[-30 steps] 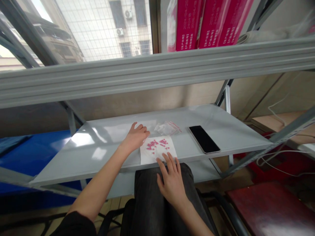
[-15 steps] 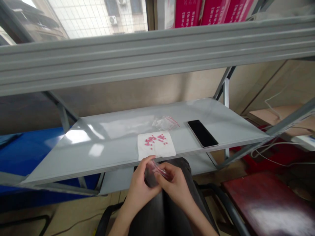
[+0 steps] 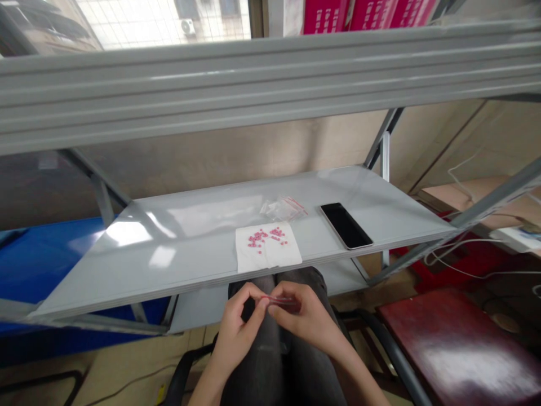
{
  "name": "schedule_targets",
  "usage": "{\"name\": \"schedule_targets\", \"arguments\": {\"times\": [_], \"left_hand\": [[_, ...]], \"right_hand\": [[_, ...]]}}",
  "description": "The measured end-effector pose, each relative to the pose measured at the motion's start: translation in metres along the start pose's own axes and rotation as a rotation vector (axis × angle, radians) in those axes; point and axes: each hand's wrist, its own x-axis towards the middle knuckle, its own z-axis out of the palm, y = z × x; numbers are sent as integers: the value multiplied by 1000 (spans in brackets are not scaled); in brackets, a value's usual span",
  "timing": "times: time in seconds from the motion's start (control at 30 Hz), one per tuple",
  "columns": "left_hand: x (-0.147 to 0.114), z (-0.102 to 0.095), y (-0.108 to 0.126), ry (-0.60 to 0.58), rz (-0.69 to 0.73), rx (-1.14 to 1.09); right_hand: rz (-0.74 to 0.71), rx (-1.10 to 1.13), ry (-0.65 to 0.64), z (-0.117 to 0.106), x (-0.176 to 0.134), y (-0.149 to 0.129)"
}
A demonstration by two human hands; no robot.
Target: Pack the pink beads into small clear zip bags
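Observation:
Over my lap, just in front of the shelf edge, both hands pinch a small clear zip bag (image 3: pixel 282 300) with a red strip along its top. My left hand (image 3: pixel 242 316) grips the strip between thumb and forefinger. On the other end, my right hand (image 3: pixel 302 313) is closed with the thumb and fingers; part of the bag is hidden in it. Beyond the hands, a white paper napkin (image 3: pixel 270 258) lies on the shelf, bearing several small pink beads (image 3: pixel 256 239) in two loose groups. Behind it lie more clear zip bags (image 3: pixel 281 209) with red strips.
A black phone (image 3: pixel 345 226) lies on the grey shelf (image 3: pixel 203 248) to the right of the napkin. A thick grey upper beam (image 3: pixel 270 84) crosses above. A dark red stool (image 3: pixel 456 338) stands at the lower right, and white cables (image 3: pixel 465 274) hang beyond the shelf's right end.
My hands have turned the bag from upright and open to view to nearly edge-on. The left fingers have moved down and closed onto its red strip. The beads look the same.

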Motion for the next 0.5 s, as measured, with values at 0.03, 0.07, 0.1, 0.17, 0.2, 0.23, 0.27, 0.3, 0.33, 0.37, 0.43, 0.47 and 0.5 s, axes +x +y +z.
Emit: {"name": "schedule_targets", "arguments": {"times": [0.03, 0.07, 0.1, 0.17, 0.2, 0.23, 0.27, 0.3, 0.33, 0.37, 0.43, 0.47, 0.5], "left_hand": [[-1, 1, 0, 5, -1, 3], [-2, 2, 1, 12, -2, 10], [-3, 2, 2, 19, -6, 24], [-5, 2, 3, 37, -15, 68], [-6, 2, 4, 45, -17, 94], [-6, 2, 4, 51, -17, 119], [-7, 2, 5, 57, -17, 148], [-8, 2, 5, 62, -14, 178], [-9, 1, 5, 65, -8, 208], [-9, 0, 5, 69, -2, 236], [-10, -2, 5, 81, 18, 277], [-11, -4, 5, 91, 30, 289], [-11, -5, 4, 101, 40, 299]], "right_hand": [[-6, -15, 31, 0, 0, 0], [-13, -34, 58, 1, 1, 0], [-17, -50, 77, 1, 1, 0], [-18, -75, 93, 1, 1, 1], [-21, -88, 96, 2, 2, 1], [-29, -106, 99, 2, 2, 1], [-42, -127, 101, 2, 2, 1], [-58, -151, 104, 2, 2, 0], [-75, -177, 104, 1, 2, -1], [-86, -200, 98, 0, 1, -1], [-84, -238, 75, -4, 1, -3], [-78, -256, 61, -6, 0, -4], [-72, -279, 50, -8, -1, -4]]}}
